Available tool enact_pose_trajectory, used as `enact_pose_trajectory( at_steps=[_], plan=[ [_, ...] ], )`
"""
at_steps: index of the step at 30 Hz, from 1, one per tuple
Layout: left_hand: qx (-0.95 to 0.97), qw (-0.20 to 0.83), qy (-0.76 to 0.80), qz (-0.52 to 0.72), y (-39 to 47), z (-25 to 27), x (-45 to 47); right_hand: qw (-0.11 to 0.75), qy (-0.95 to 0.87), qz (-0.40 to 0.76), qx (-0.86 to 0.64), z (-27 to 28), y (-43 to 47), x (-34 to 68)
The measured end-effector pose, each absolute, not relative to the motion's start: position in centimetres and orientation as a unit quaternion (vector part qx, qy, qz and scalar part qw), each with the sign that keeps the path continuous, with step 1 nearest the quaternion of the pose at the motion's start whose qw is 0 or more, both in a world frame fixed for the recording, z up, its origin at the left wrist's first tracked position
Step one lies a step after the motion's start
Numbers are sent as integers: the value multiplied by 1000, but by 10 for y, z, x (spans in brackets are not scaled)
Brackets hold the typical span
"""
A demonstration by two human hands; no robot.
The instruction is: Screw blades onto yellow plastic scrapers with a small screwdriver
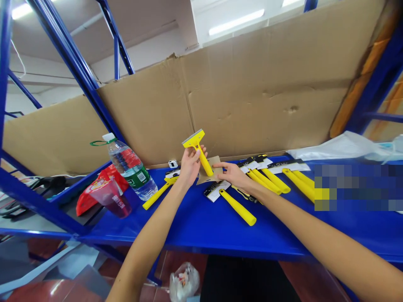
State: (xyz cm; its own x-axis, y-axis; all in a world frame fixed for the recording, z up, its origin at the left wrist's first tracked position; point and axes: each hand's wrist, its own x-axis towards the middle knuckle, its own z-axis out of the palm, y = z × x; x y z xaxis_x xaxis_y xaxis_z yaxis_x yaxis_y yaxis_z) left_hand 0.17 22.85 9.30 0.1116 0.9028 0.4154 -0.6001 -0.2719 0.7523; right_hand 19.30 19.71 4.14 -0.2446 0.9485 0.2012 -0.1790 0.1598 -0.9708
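Observation:
A yellow scraper (205,162) with a wide metal-edged head is held by my left hand (189,167), head up and handle slanting down to the right. The handle's lower end lies over a small brown cardboard piece (215,162). My right hand (235,174) grips the right edge of that cardboard between thumb and fingers. Below my hands, another yellow scraper (237,207) lies on the blue shelf (195,228), beside a black-and-white card (217,191). One more scraper (158,194) rests left of my left forearm. Several yellow handles (267,180) with cards lie beyond my right forearm.
A water bottle (134,170) leans at the left, with a plastic cup (111,198) and a red packet (91,191) near it. Behind stands a tall cardboard sheet (252,92). White plastic (333,147) lies back right. Blue rack posts (78,63) frame the shelf.

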Motion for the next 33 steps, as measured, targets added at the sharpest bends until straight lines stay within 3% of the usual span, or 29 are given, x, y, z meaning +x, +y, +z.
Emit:
enact_pose_trajectory(
  at_steps=[5, 10, 15, 19, 22, 26, 33],
  plan=[
    [485, 578, 176, 632, 228, 92, 2, 551, -462, 643, -264, 52, 192, 194],
    [537, 552, 233, 595, 229, 84, 4, 597, -424, 648, -210, 62, 194, 201],
    [501, 553, 275, 607, 233, 75, 9, 617, -491, 536, -301, 49, 200, 198],
    [497, 578, 264, 591, 230, 74, 11, 544, -579, 474, -380, 38, 200, 193],
    [510, 577, 250, 586, 226, 78, 10, 501, -623, 505, -326, 41, 193, 190],
    [520, 558, 244, 600, 224, 84, 9, 537, -629, 473, -302, 49, 186, 186],
    [413, 570, 310, 639, 226, 83, 11, 596, -665, 255, -370, 43, 191, 193]
  ],
)
